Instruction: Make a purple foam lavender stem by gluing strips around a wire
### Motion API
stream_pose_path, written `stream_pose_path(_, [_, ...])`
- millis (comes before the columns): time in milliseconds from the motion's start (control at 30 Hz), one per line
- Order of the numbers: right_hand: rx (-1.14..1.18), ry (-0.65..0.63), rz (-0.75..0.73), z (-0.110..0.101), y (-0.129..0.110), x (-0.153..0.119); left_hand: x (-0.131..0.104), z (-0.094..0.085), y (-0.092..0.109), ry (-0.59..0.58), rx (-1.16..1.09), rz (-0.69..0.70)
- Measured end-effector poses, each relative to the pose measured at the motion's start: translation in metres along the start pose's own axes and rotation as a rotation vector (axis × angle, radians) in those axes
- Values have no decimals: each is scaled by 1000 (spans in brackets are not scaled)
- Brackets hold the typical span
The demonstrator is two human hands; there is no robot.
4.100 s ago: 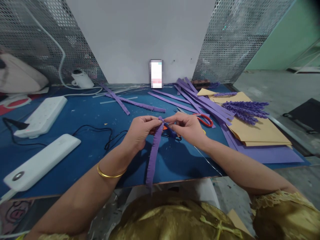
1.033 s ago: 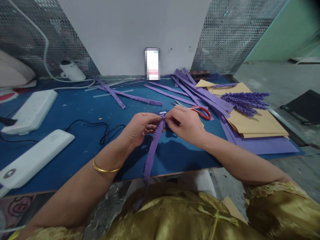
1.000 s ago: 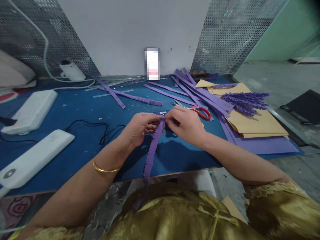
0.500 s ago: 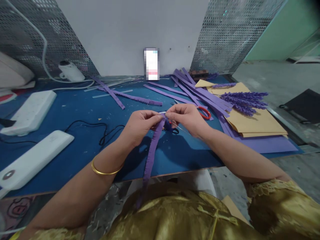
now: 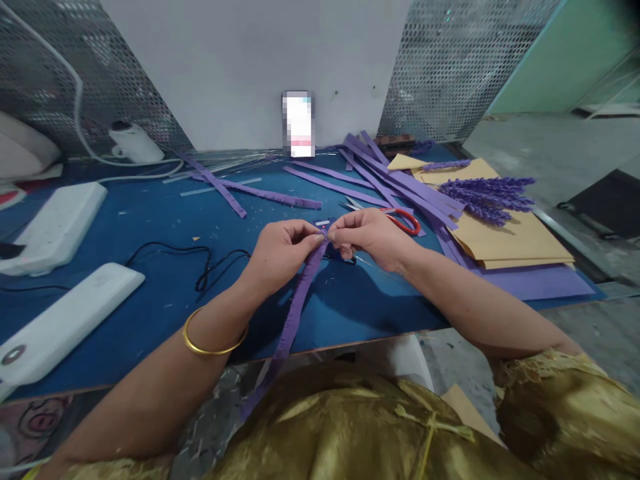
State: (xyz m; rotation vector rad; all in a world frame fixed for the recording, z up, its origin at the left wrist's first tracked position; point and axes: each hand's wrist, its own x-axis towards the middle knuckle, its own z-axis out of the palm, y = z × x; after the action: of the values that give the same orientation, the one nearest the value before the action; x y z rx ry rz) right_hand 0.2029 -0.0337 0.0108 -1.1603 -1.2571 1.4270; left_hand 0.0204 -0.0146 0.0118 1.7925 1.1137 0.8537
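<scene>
My left hand pinches the upper end of a fringed purple paper strip, which hangs down past the table edge toward my lap. Right beside it, my right hand is closed with thumb and forefinger on the tip of a thin wire; the wire runs out below that hand to the lower right. The fingertips of both hands nearly meet where strip and wire come together. Behind them sits a small dark blue device with a tiny red light, mostly hidden. Red-handled scissors lie just beyond my right hand.
Loose purple strips lie at the back right, by brown paper bearing purple flower sprigs. A lit phone leans on the back panel. At left are a white power strip, a white handled device and a black cord.
The strip's lower end has swung left. My right fingers have shifted slightly around the wire, and more of the scissors shows. The whole view has moved a little.
</scene>
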Motion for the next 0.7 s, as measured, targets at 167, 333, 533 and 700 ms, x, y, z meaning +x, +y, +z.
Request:
stream_pose_path(167, [48, 42, -23, 3, 7, 2, 2, 1, -1, 12, -30, -39])
stream_pose_path(333, [59, -70, 54, -6, 2, 5, 5, -3, 1, -20, -65, -25])
stream_pose_path(533, [67, -178, 140, -16, -4, 7, 4, -6, 3, -61, -90, -29])
stream_pose_path(700, [127, -126, 178, -12, 1, 9, 4, -6, 4, -45, -86, -29])
